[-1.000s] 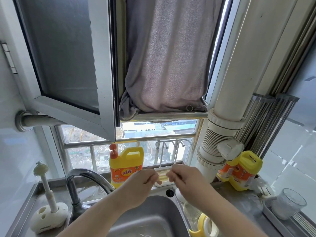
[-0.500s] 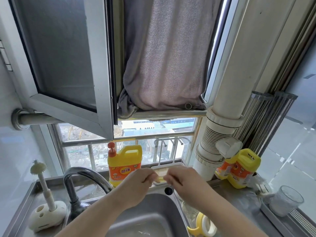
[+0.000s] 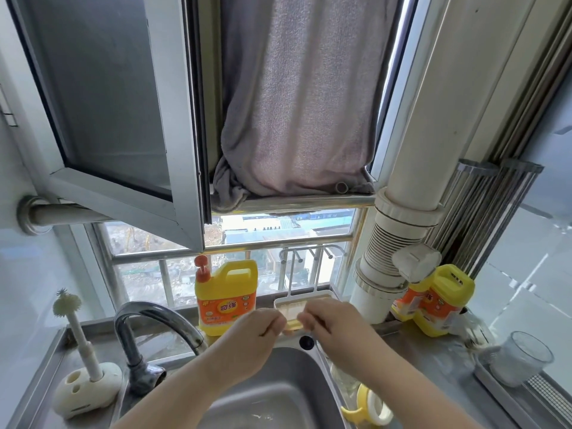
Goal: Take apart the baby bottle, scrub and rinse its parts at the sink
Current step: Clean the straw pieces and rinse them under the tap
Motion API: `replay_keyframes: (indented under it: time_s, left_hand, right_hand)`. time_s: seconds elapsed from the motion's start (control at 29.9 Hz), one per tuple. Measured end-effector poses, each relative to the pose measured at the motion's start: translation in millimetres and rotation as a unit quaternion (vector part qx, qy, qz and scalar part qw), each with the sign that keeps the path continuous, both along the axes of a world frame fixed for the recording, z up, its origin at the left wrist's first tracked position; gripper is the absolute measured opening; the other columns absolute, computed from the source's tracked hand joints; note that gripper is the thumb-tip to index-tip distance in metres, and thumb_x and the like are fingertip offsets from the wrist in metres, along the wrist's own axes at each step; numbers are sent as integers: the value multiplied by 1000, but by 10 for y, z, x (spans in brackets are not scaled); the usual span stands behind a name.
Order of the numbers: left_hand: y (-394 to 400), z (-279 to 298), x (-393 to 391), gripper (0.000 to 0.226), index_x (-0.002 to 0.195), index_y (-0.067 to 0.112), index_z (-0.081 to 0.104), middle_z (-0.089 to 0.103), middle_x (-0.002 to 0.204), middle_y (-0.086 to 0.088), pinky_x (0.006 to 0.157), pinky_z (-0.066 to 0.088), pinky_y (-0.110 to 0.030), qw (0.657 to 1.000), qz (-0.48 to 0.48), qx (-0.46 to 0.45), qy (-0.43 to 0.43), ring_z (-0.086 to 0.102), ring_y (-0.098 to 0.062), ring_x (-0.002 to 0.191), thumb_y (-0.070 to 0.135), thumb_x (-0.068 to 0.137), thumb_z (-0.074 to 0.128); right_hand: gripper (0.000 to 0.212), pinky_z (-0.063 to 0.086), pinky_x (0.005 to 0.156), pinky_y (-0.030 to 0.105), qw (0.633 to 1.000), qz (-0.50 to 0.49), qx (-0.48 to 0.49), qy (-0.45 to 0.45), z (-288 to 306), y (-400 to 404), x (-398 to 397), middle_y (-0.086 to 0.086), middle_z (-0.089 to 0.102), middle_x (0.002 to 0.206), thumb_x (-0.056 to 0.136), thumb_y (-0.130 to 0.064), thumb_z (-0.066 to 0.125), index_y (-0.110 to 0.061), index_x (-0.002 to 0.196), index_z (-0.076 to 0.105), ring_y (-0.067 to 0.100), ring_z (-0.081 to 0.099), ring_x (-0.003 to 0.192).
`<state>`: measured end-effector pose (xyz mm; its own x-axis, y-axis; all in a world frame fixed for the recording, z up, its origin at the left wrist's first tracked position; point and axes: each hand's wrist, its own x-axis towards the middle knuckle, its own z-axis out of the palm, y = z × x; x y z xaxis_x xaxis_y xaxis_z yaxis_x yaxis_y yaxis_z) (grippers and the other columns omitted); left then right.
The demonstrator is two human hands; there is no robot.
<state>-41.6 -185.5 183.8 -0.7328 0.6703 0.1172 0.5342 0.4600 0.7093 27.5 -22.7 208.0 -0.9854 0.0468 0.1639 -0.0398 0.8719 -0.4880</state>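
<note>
Both hands, left hand (image 3: pixel 250 345) and right hand (image 3: pixel 335 323), pinch a small yellowish piece (image 3: pixel 292 318) with curled fingers above the sink (image 3: pixel 278 397).

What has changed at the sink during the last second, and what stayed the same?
Little: both hands, the left hand and right hand, still pinch the small yellowish piece between them above the sink. No grip was taken or released. The detergent jug and faucet stayed put.
</note>
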Motion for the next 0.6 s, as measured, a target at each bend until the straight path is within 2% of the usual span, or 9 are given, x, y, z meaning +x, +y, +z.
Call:
replay_keyframes:
  time_s: [0.1,0.17,0.23,0.33,0.4,0.43,0.5,0.6]
  left_hand:
    - [-16,-15,9,18,83,21,54,52,57,7,52,38,-15,998,1,25,-60,47,-4,49,22,98,44]
    - [-14,-13,43,16,81,21,49,54,55,5,47,38,-18,994,-3,60,-92,46,-8,44,22,97,46]
    - [-1,-15,49,18,79,26,48,54,62,6,49,36,-17,995,-2,68,-75,43,-5,48,24,97,47]
    - [-10,-19,30,31,69,28,46,47,59,7,53,33,-13,999,14,32,-35,39,0,49,31,99,38]
    - [-29,-13,18,37,64,31,44,44,59,9,53,32,-15,1000,14,8,-12,38,-1,50,30,100,36]
    - [-39,-15,12,37,64,32,45,44,60,9,53,32,-16,1000,9,1,-8,37,-1,52,28,100,38]
    - [-50,-46,-4,28,71,32,50,46,62,10,55,33,-15,1000,5,6,-21,38,-1,54,26,98,44]
    - [-42,-72,18,17,79,22,53,52,61,9,55,37,-15,997,21,42,-66,45,-1,52,21,96,50]
  right_hand:
    - [36,30,57,18,998,-53,-32,29,25,70,-36,-10,46,65,98,-26,42,-34,63,39,2,39,62]
    - [37,30,60,18,1000,-15,7,17,36,1,-56,-10,43,66,98,-27,42,-34,62,35,2,38,65]
    - [36,32,63,22,1000,0,19,14,35,-28,-79,-8,44,67,98,-28,43,-33,63,35,4,39,66]
    - [30,34,65,28,998,-53,-26,30,41,82,-87,0,53,72,98,-27,42,-25,68,44,14,46,71]
    - [31,33,63,27,1000,-19,2,6,27,18,-49,-5,47,69,98,-29,42,-26,68,41,12,43,69]
    - [31,32,63,27,1000,1,17,-5,5,-23,-39,-5,44,70,98,-30,42,-26,67,39,12,42,69]
    - [34,30,61,27,1000,-18,1,6,-11,-22,-49,-4,46,70,98,-29,42,-28,64,38,10,41,66]
    - [35,30,58,21,999,-38,-22,23,-8,18,-56,-7,46,67,98,-29,42,-28,64,39,8,40,64]
